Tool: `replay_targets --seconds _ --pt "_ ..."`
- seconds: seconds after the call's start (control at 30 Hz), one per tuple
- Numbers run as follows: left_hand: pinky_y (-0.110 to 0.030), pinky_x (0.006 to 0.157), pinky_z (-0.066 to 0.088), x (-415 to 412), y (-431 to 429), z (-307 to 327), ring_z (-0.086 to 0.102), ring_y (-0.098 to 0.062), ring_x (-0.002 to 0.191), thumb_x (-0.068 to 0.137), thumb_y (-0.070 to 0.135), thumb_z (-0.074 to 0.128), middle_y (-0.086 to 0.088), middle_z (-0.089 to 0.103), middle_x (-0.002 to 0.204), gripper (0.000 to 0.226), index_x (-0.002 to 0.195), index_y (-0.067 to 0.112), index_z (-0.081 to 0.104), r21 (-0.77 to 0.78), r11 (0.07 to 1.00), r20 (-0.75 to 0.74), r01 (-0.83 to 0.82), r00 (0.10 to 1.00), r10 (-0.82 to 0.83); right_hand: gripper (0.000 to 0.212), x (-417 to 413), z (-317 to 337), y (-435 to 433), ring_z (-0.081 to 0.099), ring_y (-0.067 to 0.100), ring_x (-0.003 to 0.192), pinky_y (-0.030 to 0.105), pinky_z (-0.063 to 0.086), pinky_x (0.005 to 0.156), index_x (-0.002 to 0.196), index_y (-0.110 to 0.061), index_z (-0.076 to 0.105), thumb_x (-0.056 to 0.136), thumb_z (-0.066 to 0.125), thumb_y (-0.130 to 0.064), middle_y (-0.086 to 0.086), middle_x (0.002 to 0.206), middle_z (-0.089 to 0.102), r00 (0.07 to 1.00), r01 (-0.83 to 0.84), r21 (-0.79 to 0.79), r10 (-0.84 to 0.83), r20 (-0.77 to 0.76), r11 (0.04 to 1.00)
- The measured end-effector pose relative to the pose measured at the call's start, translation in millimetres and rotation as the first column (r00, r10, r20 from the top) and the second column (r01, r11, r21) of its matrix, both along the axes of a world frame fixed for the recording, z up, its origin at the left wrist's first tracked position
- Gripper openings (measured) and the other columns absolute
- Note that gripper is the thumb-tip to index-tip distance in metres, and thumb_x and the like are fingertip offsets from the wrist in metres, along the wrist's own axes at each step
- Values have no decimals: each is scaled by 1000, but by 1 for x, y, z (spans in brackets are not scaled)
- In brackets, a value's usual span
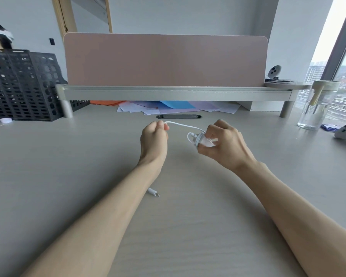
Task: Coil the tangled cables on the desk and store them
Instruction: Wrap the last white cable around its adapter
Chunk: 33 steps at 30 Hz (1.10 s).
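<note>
Pale desk (48,166): black crate (22,86) at the far left corner, glass jar (316,108) by the right edge. Over its middle, left hand (154,140) pinches the white cable (180,124), right hand (226,144) grips its coil (200,139).

One wide-angle camera, worn on the head, looks forward and down over the desk (68,166), close, facing the pink partition (164,60).
</note>
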<state>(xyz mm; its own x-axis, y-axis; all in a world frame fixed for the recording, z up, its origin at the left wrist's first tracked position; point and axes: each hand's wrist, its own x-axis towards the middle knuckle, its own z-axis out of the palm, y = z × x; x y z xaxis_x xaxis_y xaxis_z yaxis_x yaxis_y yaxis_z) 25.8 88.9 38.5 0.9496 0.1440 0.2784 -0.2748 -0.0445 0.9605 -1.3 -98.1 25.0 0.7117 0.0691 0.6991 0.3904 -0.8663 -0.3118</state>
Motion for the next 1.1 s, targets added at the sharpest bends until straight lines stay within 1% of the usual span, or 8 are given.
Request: replay_targets --seconds 0.13,0.23,0.47,0.6,0.77,0.83,0.93,1.1 --pt "-28 51 24 -3 -9 -5 32 -17 51 100 19 37 4 37 55 35 66 21 47 155 987 93 30 995 -45 29 2 2 -7 66 24 75 28 45 61 74 -14 60 71 80 -34 -1 84 63 994 106 155 -100 -42 982" --pt "-29 53 25 -5 -11 -8 34 -19 52 99 19 38 2 39 54 35 65 21 49 230 973 103 37 993 -62 27 -1 5 -10 66 16 71 28 51 62 74 -15 64 73 77 -39 -4 73 69 981 168 231 -141 -130 958" --pt "-29 54 26 -7 -9 -9 35 -20 54 96 21 39 1 40 56 32 66 20 49 290 956 72 55 994 -79 27 -3 7 -7 65 11 73 26 50 61 73 -20 65 75 75 -45 -9 72 68 970 206 303 -154 -189 930" --pt "-29 54 29 -10 -12 -11 38 -19 56 97 19 39 1 43 58 31 68 19 50 442 891 80 105 985 -156 25 -7 13 -3 62 12 68 23 46 55 70 -19 68 78 71 -42 -10 67 69 964 241 455 -156 -216 857" --pt "-26 50 26 -10 -18 -17 34 -11 48 100 20 38 10 41 51 32 71 22 51 456 836 0 305 940 -342 25 -7 15 -1 69 18 78 28 54 64 71 -17 71 77 73 -41 -8 73 71 968 221 588 -104 -226 778" --pt "-26 50 25 -11 -19 -19 32 -10 46 101 19 36 13 40 44 33 71 22 50 454 810 -34 372 915 -402 24 -4 15 -1 71 22 76 40 61 74 70 -14 71 73 76 -37 -4 68 70 971 203 652 -64 -230 731" --pt "-25 49 24 -13 -20 -19 30 -7 42 101 18 36 14 39 41 33 71 22 48 479 783 -31 397 899 -437 24 -1 13 -1 71 17 67 46 61 75 70 -10 71 71 79 -32 2 69 69 970 197 698 -35 -240 688" --pt "-21 44 22 -19 -18 -14 27 -6 39 101 16 37 13 36 42 33 70 20 45 479 792 48 378 890 -454 24 0 8 -4 71 27 76 45 61 76 70 -14 71 72 76 -38 -3 67 70 960 240 651 -77 -268 720"
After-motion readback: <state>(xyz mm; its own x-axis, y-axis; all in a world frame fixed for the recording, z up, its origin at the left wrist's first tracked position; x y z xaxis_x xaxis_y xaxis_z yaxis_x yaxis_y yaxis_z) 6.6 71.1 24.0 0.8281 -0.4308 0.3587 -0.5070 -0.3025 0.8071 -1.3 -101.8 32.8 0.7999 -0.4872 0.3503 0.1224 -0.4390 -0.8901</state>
